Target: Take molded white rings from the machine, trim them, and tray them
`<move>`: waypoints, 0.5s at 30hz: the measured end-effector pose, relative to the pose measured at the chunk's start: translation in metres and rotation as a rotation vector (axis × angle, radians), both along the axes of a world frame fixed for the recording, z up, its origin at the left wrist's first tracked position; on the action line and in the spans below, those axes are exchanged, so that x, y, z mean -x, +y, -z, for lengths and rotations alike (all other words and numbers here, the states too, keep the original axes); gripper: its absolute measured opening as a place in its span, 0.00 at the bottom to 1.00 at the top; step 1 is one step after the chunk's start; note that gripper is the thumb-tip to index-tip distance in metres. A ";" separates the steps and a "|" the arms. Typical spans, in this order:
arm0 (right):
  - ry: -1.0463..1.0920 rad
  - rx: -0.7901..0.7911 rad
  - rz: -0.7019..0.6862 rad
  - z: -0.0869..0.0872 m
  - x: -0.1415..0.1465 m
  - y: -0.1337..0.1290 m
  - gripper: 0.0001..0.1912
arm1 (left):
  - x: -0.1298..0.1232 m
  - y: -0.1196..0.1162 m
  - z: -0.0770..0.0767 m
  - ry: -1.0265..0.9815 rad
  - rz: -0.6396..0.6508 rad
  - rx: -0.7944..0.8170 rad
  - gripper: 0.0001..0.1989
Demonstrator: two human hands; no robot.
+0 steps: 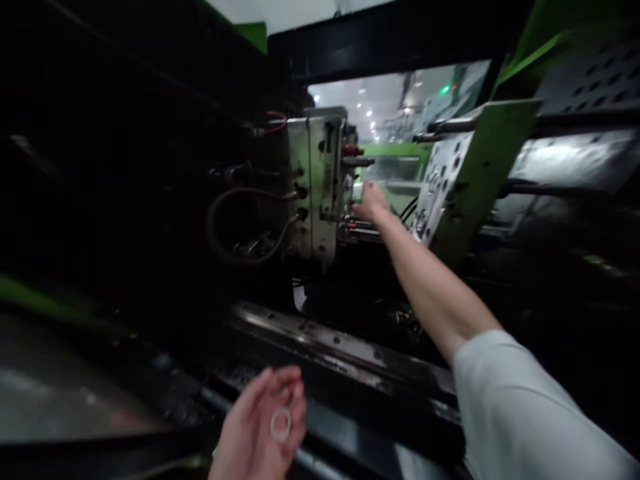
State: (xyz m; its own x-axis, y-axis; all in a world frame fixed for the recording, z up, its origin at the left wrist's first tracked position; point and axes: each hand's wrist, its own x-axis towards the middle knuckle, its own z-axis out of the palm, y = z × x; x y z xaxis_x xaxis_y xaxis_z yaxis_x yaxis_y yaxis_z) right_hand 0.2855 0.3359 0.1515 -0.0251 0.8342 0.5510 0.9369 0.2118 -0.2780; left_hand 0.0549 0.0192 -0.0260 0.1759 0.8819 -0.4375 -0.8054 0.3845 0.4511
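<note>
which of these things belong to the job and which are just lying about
Job:
left hand, holding a clear ring
right hand, reaching in at the open injection mould

Rest:
looped hose at the mould's side
green platen across the opening
steel machine rail below the mould

The clear plastic ring (pixel 281 425) at bottom centre of the frame looks smooth and glossy, while the sleeve (pixel 525 407) at lower right is matt pale grey cloth. At centre, the steel mould block (pixel 317 180) has a dull, scuffed face, the platen (pixel 480 180) to its right is worn green-painted metal, the hose (pixel 250 223) to its left looks like matt rubber, and the steel rail (pixel 340 350) below is glossy with rough, grimy patches.
</note>
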 end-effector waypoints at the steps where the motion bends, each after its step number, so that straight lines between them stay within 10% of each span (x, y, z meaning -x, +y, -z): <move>1: 0.003 0.034 0.004 -0.001 -0.001 -0.017 0.22 | -0.001 0.004 -0.013 -0.051 -0.076 -0.042 0.12; 5: -0.071 0.137 -0.193 0.010 0.008 -0.114 0.03 | 0.005 0.016 -0.052 -0.148 -0.228 -0.306 0.25; 10: -0.073 -0.032 -1.088 0.056 0.052 -0.245 0.06 | 0.008 0.015 -0.058 -0.147 -0.215 -0.547 0.32; 15: -0.012 -0.043 -1.110 0.091 0.089 -0.272 0.08 | 0.002 0.004 -0.054 -0.035 -0.262 -0.591 0.37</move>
